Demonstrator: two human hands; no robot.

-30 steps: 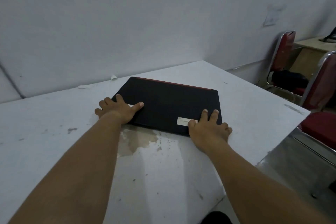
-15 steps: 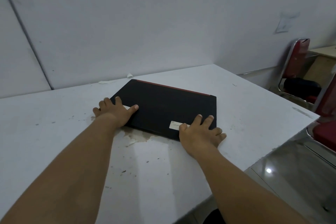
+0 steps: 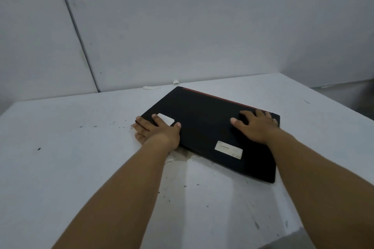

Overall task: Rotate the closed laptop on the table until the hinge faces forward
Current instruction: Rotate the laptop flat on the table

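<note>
Left hand (image 3: 159, 130) and right hand (image 3: 256, 126) flat, fingers spread, forearms extended forward.

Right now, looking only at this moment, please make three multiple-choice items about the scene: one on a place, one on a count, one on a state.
1. Where does the left hand rest?
A. On the laptop's left corner
B. On the wall
C. In the air above the table

2. How many pale stickers show on the laptop lid?
A. None
B. Two
C. Five

3. In what state is the laptop?
A. Open, screen lit
B. Closed, lying flat on the table
C. Lifted off the table

Answers:
1. A, the fingers spread over that corner.
2. B, one sticker lies by the left hand, another sticker near the front edge.
3. B, the lid is shut, with the right hand pressed flat on it.
</note>
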